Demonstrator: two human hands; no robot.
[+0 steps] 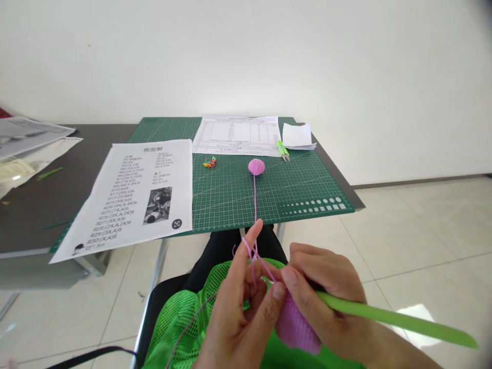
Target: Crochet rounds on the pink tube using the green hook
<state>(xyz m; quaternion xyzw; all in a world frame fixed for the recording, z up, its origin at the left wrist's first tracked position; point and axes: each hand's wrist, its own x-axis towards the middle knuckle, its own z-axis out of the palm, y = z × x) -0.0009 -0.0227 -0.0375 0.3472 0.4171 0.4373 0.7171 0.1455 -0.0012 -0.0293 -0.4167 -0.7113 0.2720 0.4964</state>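
My left hand [246, 302] has its index finger raised with pink yarn [255, 200] looped over it, and its thumb pinches the edge of a pink crocheted piece [298, 325]. Closed round a green-handled hook [395, 318], my right hand [326, 292] meets the left at the top of the piece. The hook's tip is mostly hidden between the fingers. From the raised finger the yarn runs up to a pink ball [256, 166] on the green cutting mat [226, 200].
A printed pattern sheet [134, 189] overhangs the table's front edge at the left. Farther back lie a chart sheet [236, 136], green snips [283, 151], small white papers [298, 136] and colourful stitch markers [210, 162]. More papers [31, 148] are at far left.
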